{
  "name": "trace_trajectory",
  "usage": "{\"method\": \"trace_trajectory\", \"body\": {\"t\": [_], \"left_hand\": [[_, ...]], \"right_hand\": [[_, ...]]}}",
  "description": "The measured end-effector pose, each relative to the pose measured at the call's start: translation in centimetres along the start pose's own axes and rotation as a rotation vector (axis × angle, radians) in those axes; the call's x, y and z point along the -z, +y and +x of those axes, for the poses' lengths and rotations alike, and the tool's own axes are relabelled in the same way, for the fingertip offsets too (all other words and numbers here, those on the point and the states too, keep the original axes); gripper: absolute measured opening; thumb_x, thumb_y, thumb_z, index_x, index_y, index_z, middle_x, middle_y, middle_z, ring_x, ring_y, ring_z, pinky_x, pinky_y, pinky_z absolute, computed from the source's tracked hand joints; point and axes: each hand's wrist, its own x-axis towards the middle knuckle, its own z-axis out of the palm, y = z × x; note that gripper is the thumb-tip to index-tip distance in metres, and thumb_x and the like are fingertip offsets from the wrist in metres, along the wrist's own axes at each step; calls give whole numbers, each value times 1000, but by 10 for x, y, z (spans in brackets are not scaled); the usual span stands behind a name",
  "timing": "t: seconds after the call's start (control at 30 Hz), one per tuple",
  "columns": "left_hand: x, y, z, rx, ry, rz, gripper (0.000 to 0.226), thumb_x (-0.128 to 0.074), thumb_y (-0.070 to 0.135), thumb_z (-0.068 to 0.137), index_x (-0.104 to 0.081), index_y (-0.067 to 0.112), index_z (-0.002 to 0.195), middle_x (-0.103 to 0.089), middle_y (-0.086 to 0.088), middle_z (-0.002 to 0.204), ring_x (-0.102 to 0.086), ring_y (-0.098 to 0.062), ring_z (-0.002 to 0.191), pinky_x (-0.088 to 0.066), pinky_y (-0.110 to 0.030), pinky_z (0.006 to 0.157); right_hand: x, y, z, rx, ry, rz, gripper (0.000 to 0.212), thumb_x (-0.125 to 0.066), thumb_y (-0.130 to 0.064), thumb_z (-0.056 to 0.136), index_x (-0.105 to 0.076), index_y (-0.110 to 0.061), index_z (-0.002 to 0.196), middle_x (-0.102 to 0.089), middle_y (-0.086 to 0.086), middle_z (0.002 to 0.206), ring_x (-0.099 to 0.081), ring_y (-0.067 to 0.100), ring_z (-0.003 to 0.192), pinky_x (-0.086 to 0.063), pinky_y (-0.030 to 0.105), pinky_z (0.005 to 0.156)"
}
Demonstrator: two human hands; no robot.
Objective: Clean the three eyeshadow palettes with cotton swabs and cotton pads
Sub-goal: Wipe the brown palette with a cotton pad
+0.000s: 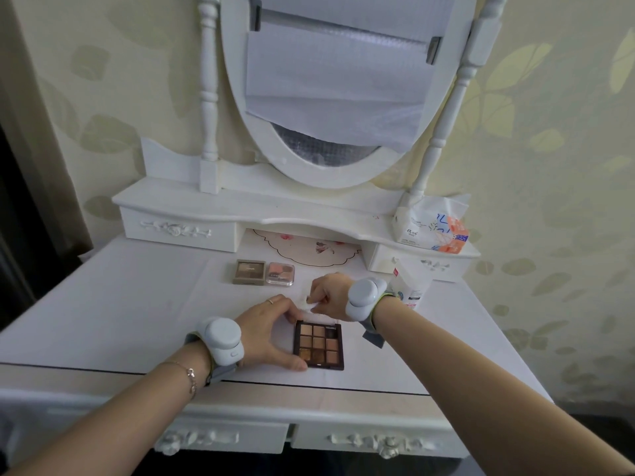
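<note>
Brown nine-pan eyeshadow palette lies flat on the surface, just below my right hand, whose fingers pinch a white cotton pad just above the top edge. Left hand braces it, fingers spread round the left side. Next, I reckon: pad down onto the pans. Two other palettes behind, untouched.

White dressing table with carved drawer fronts along the near edge. Oval mirror on turned posts – its glass covered by white sheets. Raised shelf under it; tissue pack on the shelf's right end. Floral mat in the recess. Leaf-patterned wallpaper behind.
</note>
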Motion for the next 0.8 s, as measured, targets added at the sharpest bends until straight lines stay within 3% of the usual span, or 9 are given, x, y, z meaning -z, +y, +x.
{"method": "trace_trajectory", "body": {"t": [0.17, 0.27, 0.43, 0.57, 0.7, 0.8], "left_hand": [[-1, 0, 1, 8, 8, 1, 63, -67, 69, 36, -40, 42, 87, -46, 21, 101, -46, 6, 95, -30, 0, 78], [-1, 0, 0, 7, 11, 5, 76, -67, 79, 25, -40, 43, 86, -45, 23, 101, -46, 6, 95, -29, 0, 78], [-1, 1, 0, 12, 15, 7, 62, -65, 69, 36, -39, 43, 86, -46, 22, 102, -46, 6, 95, -28, 1, 78], [-3, -1, 1, -7, 22, 5, 63, -65, 69, 37, -40, 42, 87, -50, 13, 104, -49, -4, 99, -31, -2, 80], [-3, -2, 2, -11, 29, -6, 64, -66, 69, 36, -40, 42, 88, -49, 13, 104, -50, -5, 99, -32, -3, 81], [-3, -2, 2, -20, 28, -22, 78, -68, 77, 28, -41, 39, 90, -50, 11, 106, -50, -5, 101, -31, -1, 81]], "right_hand": [[1, 0, -9, 77, -57, 35, 23, -59, -18, 89, -70, -7, 106, -64, 9, 112, -54, 27, 97, -40, 28, 86], [4, 0, -9, 73, -63, 80, 21, -60, -16, 88, -71, -7, 103, -64, 8, 109, -48, 19, 85, -35, 23, 78], [12, 7, -13, 44, -109, 98, 21, -59, -11, 88, -70, -7, 105, -62, -4, 91, -46, 17, 84, -32, 20, 76], [13, 21, -21, -17, -144, 59, 27, -59, -13, 88, -67, -9, 114, -64, 5, 117, -53, 19, 93, -32, 17, 78], [12, 24, -20, -32, -141, 50, 28, -59, -13, 89, -66, -11, 116, -64, 7, 117, -57, 25, 104, -33, 17, 79], [9, 25, -20, -20, -87, -7, 29, -55, -13, 91, -64, -12, 119, -64, 9, 117, -55, 24, 98, -30, 16, 77]]}}
